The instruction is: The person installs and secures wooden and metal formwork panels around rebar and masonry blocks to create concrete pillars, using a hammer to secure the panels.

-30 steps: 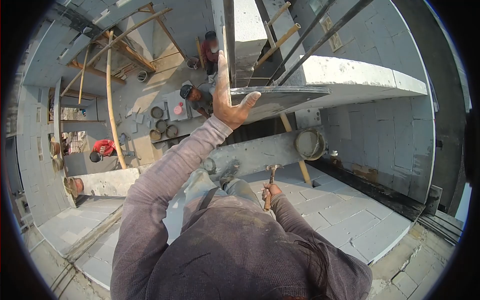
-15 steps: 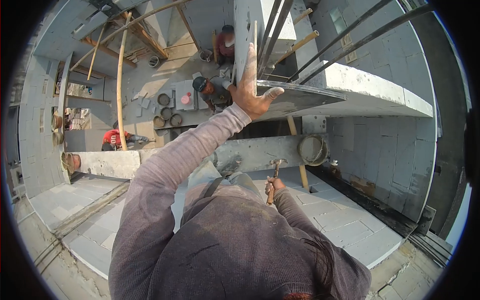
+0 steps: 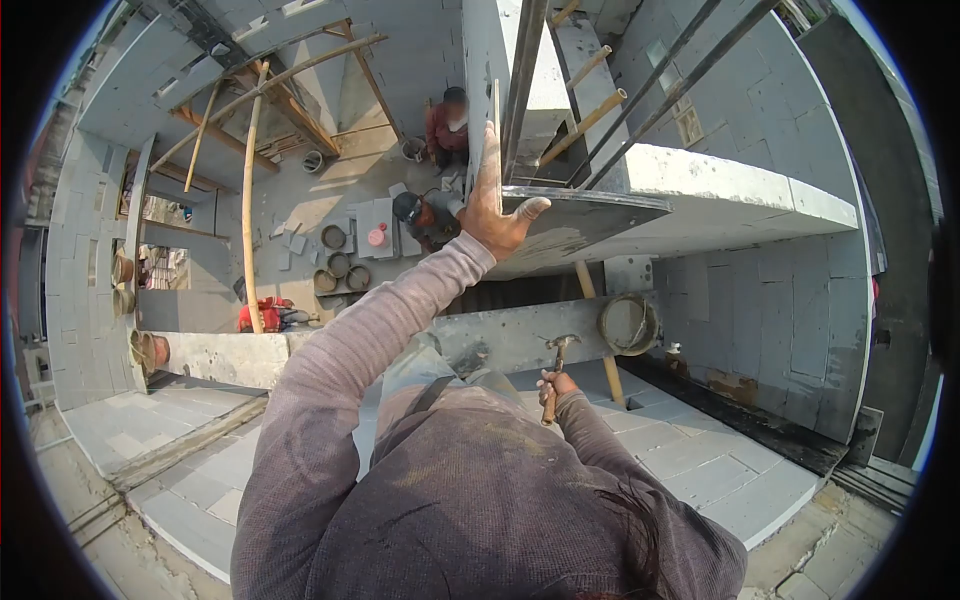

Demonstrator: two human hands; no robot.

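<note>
My left hand (image 3: 497, 216) is raised in front, fingers stretched upward and thumb spread out. It rests at the edge of a thin upright board (image 3: 495, 130), beside the corner of a dark flat panel (image 3: 585, 212); the exact contact of the palm is hidden. Low at my right side, my right hand (image 3: 556, 384) is wrapped around the wooden handle of a claw hammer (image 3: 561, 347), whose metal head points up and away from me. Just beyond the hammer, a round mortar-stained bucket (image 3: 628, 324) stands on a grey plank (image 3: 520, 335).
Dark metal bars (image 3: 685, 90) slant above a pale block ledge (image 3: 710, 178) on the right. Below, a co-worker in a cap (image 3: 428, 217) is near several buckets (image 3: 335, 238); two more people are farther off. A bamboo pole (image 3: 250, 200) stands on the left.
My view has shifted slightly, and my left hand appears a little lower and farther left. The hammer stays in my right hand, slightly lower in view. The capped co-worker's posture has changed.
</note>
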